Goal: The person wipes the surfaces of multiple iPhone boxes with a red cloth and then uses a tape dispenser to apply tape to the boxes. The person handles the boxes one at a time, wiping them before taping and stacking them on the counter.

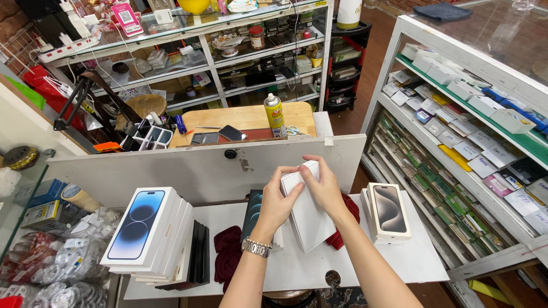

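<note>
Both hands grasp a plain white rectangular cardboard phone box (307, 212) above the middle of the white shelf board (422, 259).

The left hand (275, 206), a metal watch at its wrist, clasps the box's left edge; the right hand (323, 188) curls over its far top corner, fingers closed on the cardboard. The box is tilted, its near end just above the board, and its lid looks fully seated, so by my judgement opening has not begun. To the left lies a stack of white phone boxes printed with a blue phone (149, 234); to the right rests 1 white box printed with a grey phone (389, 211). A dark red cloth (228, 251) lies beneath.
</note>
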